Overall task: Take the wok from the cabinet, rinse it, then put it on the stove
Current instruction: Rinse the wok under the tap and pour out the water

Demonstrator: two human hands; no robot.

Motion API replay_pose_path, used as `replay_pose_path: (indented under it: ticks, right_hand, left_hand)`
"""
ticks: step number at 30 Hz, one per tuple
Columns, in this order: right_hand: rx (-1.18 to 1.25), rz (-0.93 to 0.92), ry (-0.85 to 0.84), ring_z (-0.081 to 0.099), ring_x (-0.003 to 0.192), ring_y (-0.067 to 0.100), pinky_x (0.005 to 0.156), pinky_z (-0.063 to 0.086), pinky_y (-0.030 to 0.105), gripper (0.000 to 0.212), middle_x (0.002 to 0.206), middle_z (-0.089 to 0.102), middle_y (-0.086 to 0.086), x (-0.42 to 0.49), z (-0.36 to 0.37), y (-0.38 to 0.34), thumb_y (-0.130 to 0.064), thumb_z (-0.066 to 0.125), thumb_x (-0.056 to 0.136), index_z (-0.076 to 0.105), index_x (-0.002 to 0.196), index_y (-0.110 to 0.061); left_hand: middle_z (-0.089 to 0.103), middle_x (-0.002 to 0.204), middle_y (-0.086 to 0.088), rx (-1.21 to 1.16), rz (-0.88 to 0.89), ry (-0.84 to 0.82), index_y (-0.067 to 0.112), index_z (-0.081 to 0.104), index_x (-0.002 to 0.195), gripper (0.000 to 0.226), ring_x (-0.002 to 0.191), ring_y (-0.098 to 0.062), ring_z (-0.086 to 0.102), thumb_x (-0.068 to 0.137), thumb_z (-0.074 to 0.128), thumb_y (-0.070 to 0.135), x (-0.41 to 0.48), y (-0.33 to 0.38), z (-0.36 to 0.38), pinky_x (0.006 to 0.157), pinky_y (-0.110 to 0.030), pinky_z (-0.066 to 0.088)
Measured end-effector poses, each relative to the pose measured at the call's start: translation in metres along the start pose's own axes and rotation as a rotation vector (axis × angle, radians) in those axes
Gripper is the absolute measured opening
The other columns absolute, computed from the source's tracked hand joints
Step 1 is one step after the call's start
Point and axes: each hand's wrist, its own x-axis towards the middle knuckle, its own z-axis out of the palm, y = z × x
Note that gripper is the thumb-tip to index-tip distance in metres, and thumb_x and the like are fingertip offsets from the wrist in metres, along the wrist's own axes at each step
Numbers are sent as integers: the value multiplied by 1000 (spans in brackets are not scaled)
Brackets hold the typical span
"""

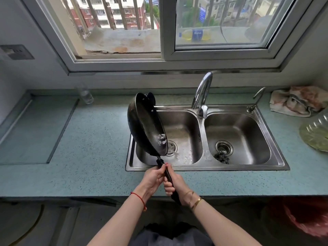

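Note:
The black wok (146, 124) is tipped up on its side over the left basin of the steel double sink (201, 125), its inside facing right, with a little water pooled at its lower rim. Its long black handle runs down toward me. My left hand (154, 178) grips the handle close to the wok. My right hand (174, 183) grips it just behind, nearer the end. The chrome faucet (202, 94) arches over the divider between the basins; no water stream shows. No stove is recognisable in view.
A clear glass (86, 95) stands on the blue-green counter at the back left. A crumpled cloth (298, 102) and a glass plate (315, 134) lie right of the sink. A scrubber (221, 157) sits by the right basin's drain. A recessed panel (35, 128) occupies the counter's left.

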Motion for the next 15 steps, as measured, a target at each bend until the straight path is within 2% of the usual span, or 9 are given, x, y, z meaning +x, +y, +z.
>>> replay_pose_path:
  ticks: [2,4,6,8,12,15]
  right_hand:
    - [58,27,-3,28,31,7,33,26,17,61,41,31,-6,5,7,1,-70,43,91,44,60,-18]
    - [111,58,-24,28,28,6,31,25,16,63,39,32,-6,10,14,3,-70,40,92,43,57,-17]
    - [184,93,-46,28,25,5,29,23,15,64,36,32,-6,15,20,6,-70,39,92,42,54,-18]
    - [262,118,-68,27,23,4,28,21,15,65,34,32,-6,18,24,10,-69,40,92,41,50,-19]
    - [358,146,-116,26,20,4,26,17,13,67,31,29,-7,21,28,14,-66,42,93,41,45,-19]
    - [428,162,-134,25,18,4,26,16,10,70,28,28,-6,23,27,13,-64,40,94,40,41,-18]
  left_hand:
    - [67,74,-8,41,42,37,-1,67,93,11,53,-7,66,95,57,3,2,3,-2,52,-16,52]
    - [66,65,-6,93,69,66,-2,68,92,10,46,-7,62,94,60,4,3,4,-5,48,-16,49]
    - [57,48,-1,161,89,92,-1,67,88,10,37,-7,52,93,63,7,4,4,-8,41,-18,44]
    - [47,41,0,237,110,128,1,65,81,13,34,-8,44,90,67,10,7,3,-13,40,-19,39]
    - [51,39,4,371,167,167,7,64,71,19,36,-6,48,87,72,14,9,1,-19,43,-18,39]
    - [58,49,2,445,213,156,4,68,77,17,41,-6,51,85,74,18,8,1,-18,45,-17,42]
